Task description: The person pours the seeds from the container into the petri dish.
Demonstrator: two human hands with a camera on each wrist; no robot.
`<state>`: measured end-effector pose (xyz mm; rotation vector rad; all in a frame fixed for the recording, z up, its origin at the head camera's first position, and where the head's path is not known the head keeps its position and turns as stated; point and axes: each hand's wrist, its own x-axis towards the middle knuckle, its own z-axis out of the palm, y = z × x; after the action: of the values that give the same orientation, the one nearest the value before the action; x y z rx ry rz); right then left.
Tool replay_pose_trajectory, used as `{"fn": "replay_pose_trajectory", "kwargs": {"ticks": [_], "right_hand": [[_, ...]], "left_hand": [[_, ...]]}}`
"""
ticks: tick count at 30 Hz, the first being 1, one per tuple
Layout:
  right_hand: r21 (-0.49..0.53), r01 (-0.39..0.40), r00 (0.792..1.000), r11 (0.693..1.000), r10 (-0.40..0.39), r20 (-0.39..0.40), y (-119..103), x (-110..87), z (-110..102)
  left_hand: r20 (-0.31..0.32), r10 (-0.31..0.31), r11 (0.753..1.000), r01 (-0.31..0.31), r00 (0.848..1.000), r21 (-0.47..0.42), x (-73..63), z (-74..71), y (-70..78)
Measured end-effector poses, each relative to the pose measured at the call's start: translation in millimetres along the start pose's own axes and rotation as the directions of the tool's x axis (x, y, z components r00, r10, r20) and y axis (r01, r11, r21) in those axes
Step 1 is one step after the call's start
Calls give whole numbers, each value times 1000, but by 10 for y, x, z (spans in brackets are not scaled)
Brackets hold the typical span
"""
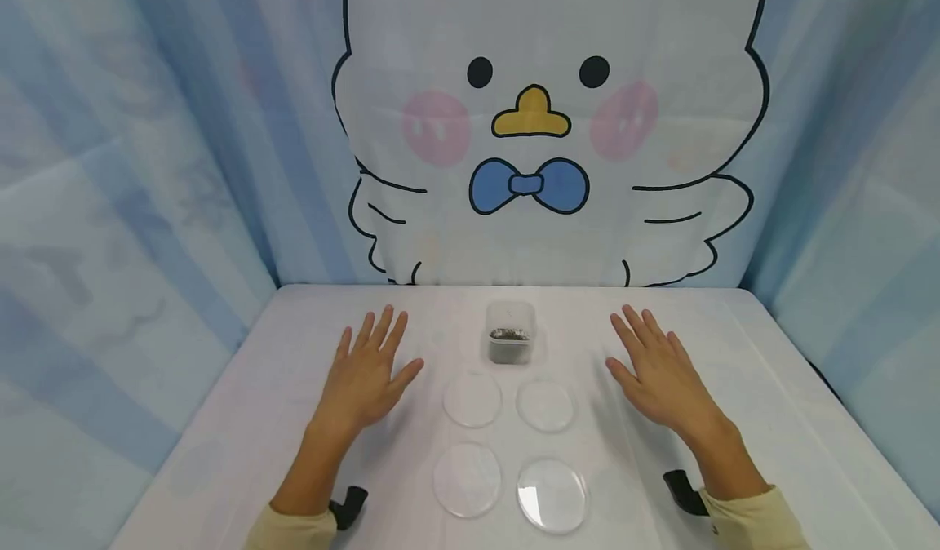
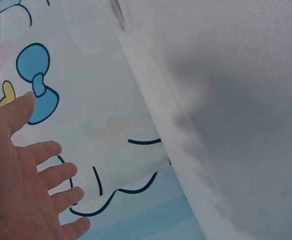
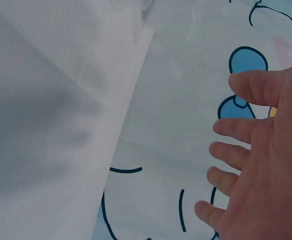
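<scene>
My left hand [image 1: 365, 383] is held over the left part of the white table, fingers straight and spread, with nothing in it. On the other side my right hand [image 1: 657, 374] is spread in the same way and holds nothing. Between the two hands, toward the back, stands a small clear square container [image 1: 511, 333] with dark, silvery bits inside. In front of it lie several clear round discs, two in a farther pair, a left one [image 1: 472, 400] and a right one [image 1: 547, 405], and two nearer, a left one [image 1: 467, 480] and a right one [image 1: 552, 496] with a bright reflection.
The white table [image 1: 220, 452] ends at a hanging cloth with a cartoon bird [image 1: 547, 28] on it. Blue and white curtains, a left one [image 1: 110, 207] and a right one [image 1: 866, 248], flank the table. Black straps show at both wrists.
</scene>
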<state>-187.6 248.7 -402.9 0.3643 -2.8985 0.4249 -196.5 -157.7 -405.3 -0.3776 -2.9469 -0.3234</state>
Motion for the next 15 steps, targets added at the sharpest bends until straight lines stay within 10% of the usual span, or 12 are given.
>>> {"fn": "replay_pose_trajectory", "kwargs": {"ticks": [15], "right_hand": [[60, 21, 1000, 998, -21, 8, -76, 21, 18]], "left_hand": [[-14, 23, 1000, -23, 1000, 4, 15, -17, 48]]}}
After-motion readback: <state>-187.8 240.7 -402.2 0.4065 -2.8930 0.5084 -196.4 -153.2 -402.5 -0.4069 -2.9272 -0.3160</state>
